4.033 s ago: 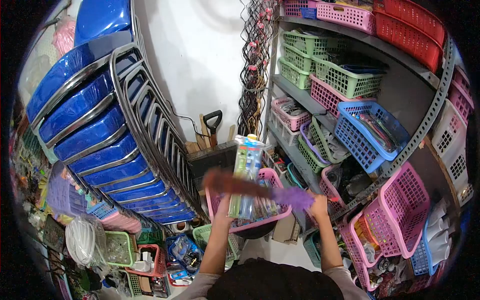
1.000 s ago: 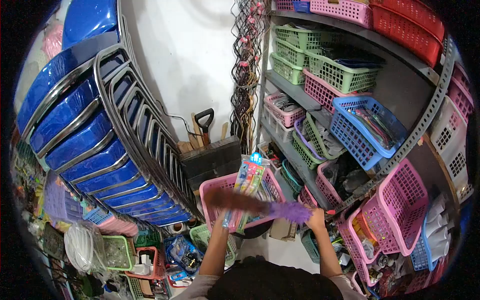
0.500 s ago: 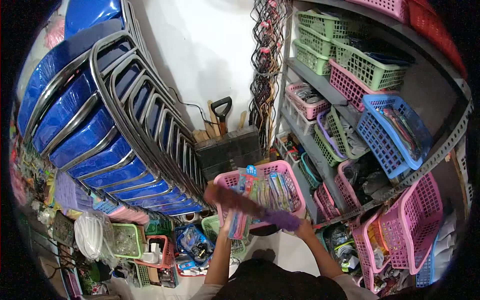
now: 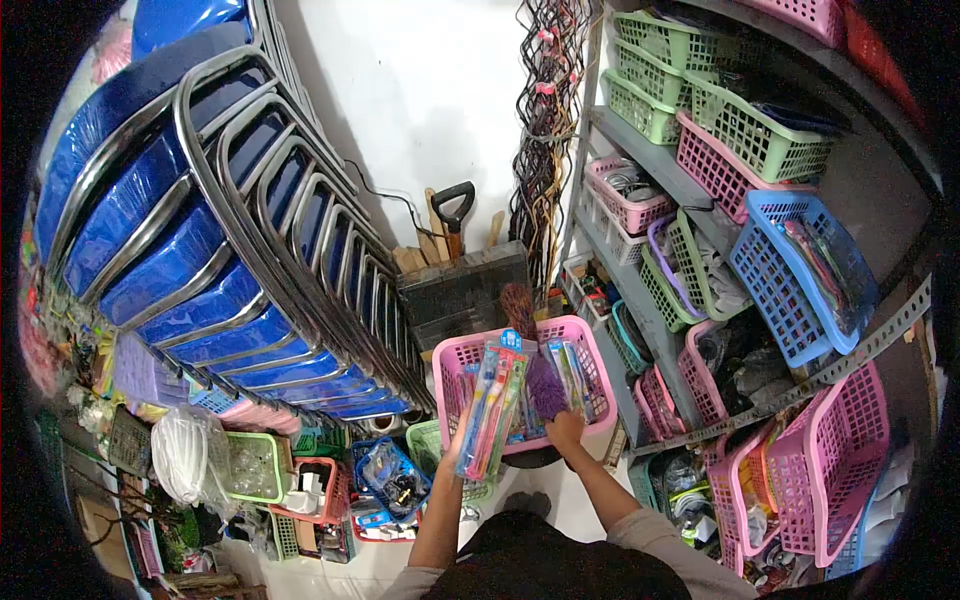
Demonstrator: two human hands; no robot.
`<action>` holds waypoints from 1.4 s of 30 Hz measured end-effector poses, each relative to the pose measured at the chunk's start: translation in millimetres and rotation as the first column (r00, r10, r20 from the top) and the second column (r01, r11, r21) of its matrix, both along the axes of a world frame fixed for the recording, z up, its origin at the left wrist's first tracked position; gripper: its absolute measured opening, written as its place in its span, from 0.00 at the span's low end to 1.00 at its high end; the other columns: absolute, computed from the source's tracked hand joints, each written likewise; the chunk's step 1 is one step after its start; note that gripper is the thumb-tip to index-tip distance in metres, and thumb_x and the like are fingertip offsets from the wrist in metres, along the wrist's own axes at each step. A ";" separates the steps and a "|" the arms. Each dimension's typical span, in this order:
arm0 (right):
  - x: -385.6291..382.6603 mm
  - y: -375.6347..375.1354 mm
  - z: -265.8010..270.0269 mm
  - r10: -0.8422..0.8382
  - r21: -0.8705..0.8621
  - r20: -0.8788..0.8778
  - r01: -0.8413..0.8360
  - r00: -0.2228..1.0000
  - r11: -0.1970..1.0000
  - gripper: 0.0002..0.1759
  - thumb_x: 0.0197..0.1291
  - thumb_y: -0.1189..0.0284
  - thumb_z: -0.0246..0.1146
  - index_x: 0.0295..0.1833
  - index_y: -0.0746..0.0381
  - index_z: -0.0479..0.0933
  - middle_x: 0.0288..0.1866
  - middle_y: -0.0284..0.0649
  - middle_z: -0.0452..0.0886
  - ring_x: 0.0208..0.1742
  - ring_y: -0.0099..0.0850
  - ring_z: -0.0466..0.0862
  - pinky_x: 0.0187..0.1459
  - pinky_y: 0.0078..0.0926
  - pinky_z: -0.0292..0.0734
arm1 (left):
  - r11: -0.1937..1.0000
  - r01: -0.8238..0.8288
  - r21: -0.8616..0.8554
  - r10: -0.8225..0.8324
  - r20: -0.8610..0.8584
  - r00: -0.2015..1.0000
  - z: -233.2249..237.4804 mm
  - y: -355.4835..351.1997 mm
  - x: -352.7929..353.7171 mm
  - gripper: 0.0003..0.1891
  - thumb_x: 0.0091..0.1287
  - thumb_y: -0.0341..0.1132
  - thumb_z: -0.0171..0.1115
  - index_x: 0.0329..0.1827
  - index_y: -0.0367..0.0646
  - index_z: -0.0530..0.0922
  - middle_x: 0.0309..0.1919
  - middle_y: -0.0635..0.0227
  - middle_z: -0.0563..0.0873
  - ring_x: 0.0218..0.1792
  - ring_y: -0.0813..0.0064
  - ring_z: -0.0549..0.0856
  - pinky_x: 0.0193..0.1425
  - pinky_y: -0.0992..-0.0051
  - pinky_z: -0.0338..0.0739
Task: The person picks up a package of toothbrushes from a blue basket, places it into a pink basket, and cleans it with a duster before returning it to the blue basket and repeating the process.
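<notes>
Plastic-wrapped toothbrush packs [image 4: 492, 405] stand just above the pink basket [image 4: 446, 362], pinched at their near end by the left hand [image 4: 461, 433], while the right hand [image 4: 566, 431] grips a purple duster [image 4: 545, 385] just beside them, so the dusting seems midway, with other packs [image 4: 572, 368] lying in the basket.

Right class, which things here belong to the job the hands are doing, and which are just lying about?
In hand:
- left hand holding toothbrush packs
- right hand holding duster
- pink basket under both

Lying about:
- blue chairs
- blue basket
- green baskets
- shovel
- plastic bag
</notes>
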State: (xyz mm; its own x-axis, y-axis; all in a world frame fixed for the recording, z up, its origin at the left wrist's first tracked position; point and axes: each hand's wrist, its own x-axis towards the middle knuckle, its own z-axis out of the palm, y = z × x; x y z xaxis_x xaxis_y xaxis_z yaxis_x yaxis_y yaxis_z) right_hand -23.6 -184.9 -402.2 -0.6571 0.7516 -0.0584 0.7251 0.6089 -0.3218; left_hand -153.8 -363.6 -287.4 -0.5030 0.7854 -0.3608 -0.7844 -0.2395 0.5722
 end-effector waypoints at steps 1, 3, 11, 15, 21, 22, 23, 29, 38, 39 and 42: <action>-2.1 2.6 -4.3 0.000 0.003 -0.003 0.000 1.000 1.000 0.19 0.43 0.62 0.64 0.30 0.70 0.80 0.35 0.58 0.79 0.48 0.51 0.75 0.50 0.46 0.69 | 1.000 -0.001 -0.004 0.000 -0.008 1.000 1.6 1.0 -1.0 0.28 0.70 0.54 0.42 0.62 0.40 0.67 0.52 0.64 0.78 0.49 0.72 0.79 0.55 0.74 0.73; -1.1 4.7 -6.9 -0.051 -0.146 0.001 0.051 0.999 0.988 0.21 0.43 0.59 0.65 0.29 0.70 0.80 0.33 0.58 0.79 0.47 0.51 0.75 0.48 0.48 0.70 | 1.000 0.001 -0.013 -0.002 -0.018 1.000 3.9 2.2 1.0 0.28 0.70 0.54 0.42 0.62 0.40 0.67 0.52 0.64 0.78 0.49 0.72 0.79 0.55 0.74 0.73; 9.8 21.4 37.5 -0.024 0.071 -0.362 0.053 0.932 0.996 0.30 0.42 0.61 0.69 0.48 0.68 0.70 0.42 0.53 0.77 0.46 0.49 0.76 0.51 0.42 0.69 | 0.998 0.064 -0.005 -0.064 -0.087 0.994 32.0 30.7 5.4 0.29 0.69 0.56 0.43 0.63 0.42 0.67 0.51 0.64 0.79 0.49 0.73 0.79 0.55 0.73 0.74; 6.0 45.6 128.9 -0.267 -0.481 -0.627 -0.094 0.732 0.872 0.21 0.54 0.70 0.64 0.51 0.66 0.67 0.38 0.40 0.76 0.41 0.29 0.76 0.44 0.28 0.71 | 0.996 0.078 0.049 -0.075 -0.058 0.995 82.2 62.1 24.5 0.26 0.69 0.53 0.45 0.59 0.42 0.71 0.48 0.67 0.80 0.44 0.74 0.81 0.49 0.74 0.76; 50.5 22.2 276.9 -0.201 -0.362 -0.868 -0.303 0.453 0.881 0.24 0.56 0.71 0.62 0.59 0.59 0.65 0.50 0.37 0.72 0.45 0.27 0.74 0.45 0.24 0.72 | 0.956 0.278 0.088 -0.265 -0.137 0.954 114.9 105.6 52.4 0.22 0.71 0.46 0.37 0.52 0.40 0.74 0.39 0.64 0.82 0.37 0.72 0.82 0.42 0.71 0.79; 59.9 15.6 287.4 -0.240 -0.381 -0.846 -0.225 0.476 0.897 0.27 0.56 0.69 0.63 0.61 0.60 0.64 0.56 0.39 0.67 0.49 0.29 0.72 0.48 0.27 0.72 | 0.931 0.334 0.145 -0.315 -0.137 0.939 119.3 111.8 55.8 0.22 0.70 0.43 0.33 0.51 0.39 0.74 0.39 0.63 0.82 0.37 0.71 0.82 0.43 0.70 0.79; 68.4 13.3 292.4 -0.218 -0.346 -0.850 -0.194 0.480 0.918 0.29 0.55 0.68 0.64 0.62 0.60 0.63 0.57 0.40 0.66 0.51 0.31 0.72 0.51 0.29 0.72 | 0.919 0.365 0.151 -0.345 -0.146 0.927 123.2 119.7 62.0 0.22 0.70 0.43 0.33 0.51 0.39 0.74 0.39 0.63 0.82 0.37 0.71 0.82 0.43 0.70 0.79; 125.9 -5.9 326.5 0.002 -0.052 -0.745 -0.061 0.667 0.997 0.37 0.51 0.63 0.67 0.64 0.60 0.60 0.60 0.47 0.60 0.63 0.43 0.66 0.61 0.35 0.64 | 0.849 0.456 0.267 -0.376 -0.302 0.876 144.1 173.6 115.7 0.19 0.71 0.42 0.38 0.58 0.43 0.68 0.44 0.67 0.80 0.45 0.72 0.80 0.52 0.71 0.74; 209.3 3.9 325.7 -0.251 -0.147 -0.878 0.272 0.406 0.951 0.31 0.47 0.75 0.68 0.60 0.61 0.67 0.54 0.42 0.71 0.50 0.31 0.76 0.44 0.25 0.74 | 0.696 0.699 0.166 -0.450 -0.657 0.605 187.3 209.5 200.1 0.33 0.69 0.45 0.47 0.73 0.46 0.46 0.66 0.65 0.61 0.63 0.70 0.65 0.59 0.67 0.66; 216.1 -0.7 334.8 -0.314 -0.225 -0.877 0.267 0.363 0.937 0.31 0.47 0.77 0.68 0.59 0.62 0.68 0.51 0.40 0.72 0.48 0.28 0.76 0.45 0.25 0.74 | 0.683 0.711 0.166 -0.461 -0.658 0.596 184.6 216.0 203.8 0.33 0.69 0.45 0.47 0.73 0.46 0.46 0.66 0.65 0.61 0.63 0.70 0.65 0.59 0.67 0.66; 236.7 -1.8 331.5 -0.354 -0.310 -0.912 0.218 0.205 0.925 0.29 0.47 0.77 0.67 0.59 0.63 0.70 0.51 0.37 0.73 0.45 0.24 0.75 0.48 0.22 0.70 | 0.682 0.708 0.182 -0.290 -0.822 0.490 183.5 245.0 209.2 0.28 0.70 0.47 0.45 0.69 0.43 0.56 0.60 0.65 0.66 0.58 0.72 0.70 0.56 0.71 0.68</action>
State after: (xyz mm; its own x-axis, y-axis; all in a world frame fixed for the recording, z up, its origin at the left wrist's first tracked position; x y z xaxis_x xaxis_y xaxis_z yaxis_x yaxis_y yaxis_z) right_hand 213.1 -186.7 -70.7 -0.0264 0.9361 0.3507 -0.0259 0.3500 -0.9364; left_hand 55.4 -118.6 -103.9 0.1264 0.9236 0.3618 -0.2632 -0.3204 0.9100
